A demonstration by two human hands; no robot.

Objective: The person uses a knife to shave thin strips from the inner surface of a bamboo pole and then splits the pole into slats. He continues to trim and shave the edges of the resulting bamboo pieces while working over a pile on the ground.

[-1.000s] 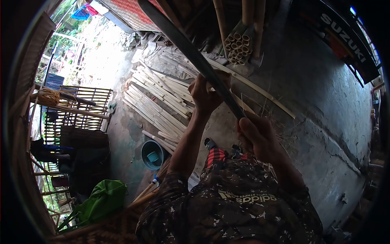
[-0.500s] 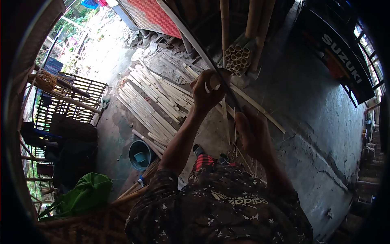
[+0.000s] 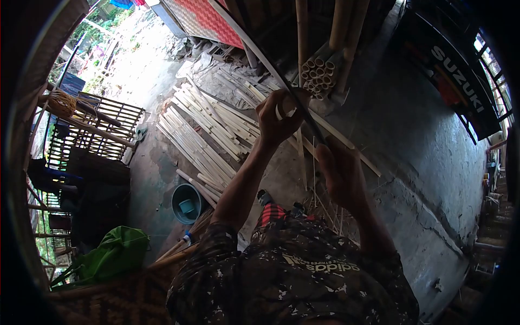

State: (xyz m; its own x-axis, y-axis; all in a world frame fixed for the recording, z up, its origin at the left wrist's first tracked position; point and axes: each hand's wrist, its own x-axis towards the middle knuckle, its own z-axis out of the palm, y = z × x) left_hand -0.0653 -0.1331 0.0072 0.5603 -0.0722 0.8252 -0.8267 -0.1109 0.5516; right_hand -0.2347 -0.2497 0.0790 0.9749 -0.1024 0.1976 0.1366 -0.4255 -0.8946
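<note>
A long, narrow dark strip or blade runs diagonally from the top of the view down to my hands. My left hand is curled round a pale round piece, perhaps a bamboo end, just beside the strip. Lower and to the right, my right hand is closed round the lower end of the strip. Its fingertips are partly in shadow. Split bamboo strips lie in a pile on the floor beyond my left forearm.
Bundled bamboo tubes stand ahead, near upright poles. A blue basin and a green bag are at the left. A bamboo rack stands far left, a SUZUKI banner at the upper right.
My right hand has shifted slightly up and to the right along with the strip's lower end. My left hand keeps nearly the same place and grip.
</note>
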